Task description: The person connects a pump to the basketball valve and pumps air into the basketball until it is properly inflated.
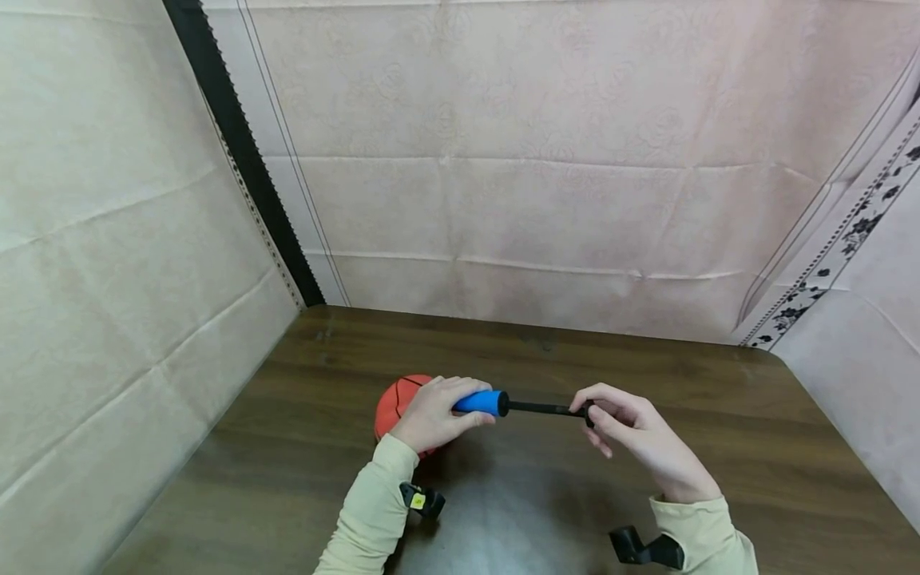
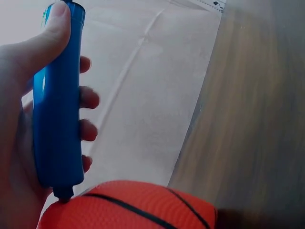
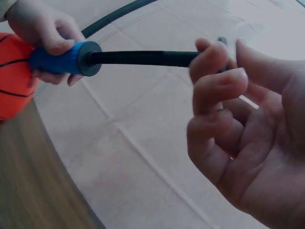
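My left hand [image 1: 434,411] grips the blue barrel of a hand pump [image 1: 480,402], fingers wrapped round it and thumb along its side. In the left wrist view, the barrel's black nozzle end [image 2: 64,192] meets the top of an orange-red ball [image 2: 128,202] with black lines. From the other end a black plunger rod [image 3: 147,58] stands drawn out to the right. The end of that rod is pinched between the curled fingers and thumb of my right hand [image 1: 632,427]. The left hand partly covers the ball in the head view.
The brown wooden table [image 1: 287,479] has rounded far corners. Pale cloth [image 1: 539,200] hangs behind it and on both sides, with a black strip [image 1: 244,144] at the left corner. Black wrist cameras [image 1: 422,500] are worn over the light sleeves.
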The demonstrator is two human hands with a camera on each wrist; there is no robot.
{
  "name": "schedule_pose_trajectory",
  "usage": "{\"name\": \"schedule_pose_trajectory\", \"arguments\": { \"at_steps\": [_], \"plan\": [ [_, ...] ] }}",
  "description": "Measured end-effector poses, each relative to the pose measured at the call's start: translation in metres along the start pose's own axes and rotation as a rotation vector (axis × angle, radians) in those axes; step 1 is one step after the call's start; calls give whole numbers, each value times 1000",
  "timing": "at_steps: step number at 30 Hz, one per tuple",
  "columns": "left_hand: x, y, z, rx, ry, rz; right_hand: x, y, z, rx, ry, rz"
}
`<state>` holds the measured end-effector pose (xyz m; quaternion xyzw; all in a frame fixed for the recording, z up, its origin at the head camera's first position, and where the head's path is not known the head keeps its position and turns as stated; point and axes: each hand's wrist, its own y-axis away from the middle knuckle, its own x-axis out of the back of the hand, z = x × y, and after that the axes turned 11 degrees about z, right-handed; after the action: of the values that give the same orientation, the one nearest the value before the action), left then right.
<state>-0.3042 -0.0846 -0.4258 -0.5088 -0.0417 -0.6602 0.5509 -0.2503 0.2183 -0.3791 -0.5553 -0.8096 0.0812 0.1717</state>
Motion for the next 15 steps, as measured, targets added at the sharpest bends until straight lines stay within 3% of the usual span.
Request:
{"name": "schedule_pose_trajectory", "arguments": {
  "at_steps": [8,15],
  "plan": [
    [-15,-3,17,-93,-9,58,-22,-11,16,-30,-141,10],
    [-14,-3,24,-119,30,38,-38,-16,19,-99,-56,-18]
  ]
}}
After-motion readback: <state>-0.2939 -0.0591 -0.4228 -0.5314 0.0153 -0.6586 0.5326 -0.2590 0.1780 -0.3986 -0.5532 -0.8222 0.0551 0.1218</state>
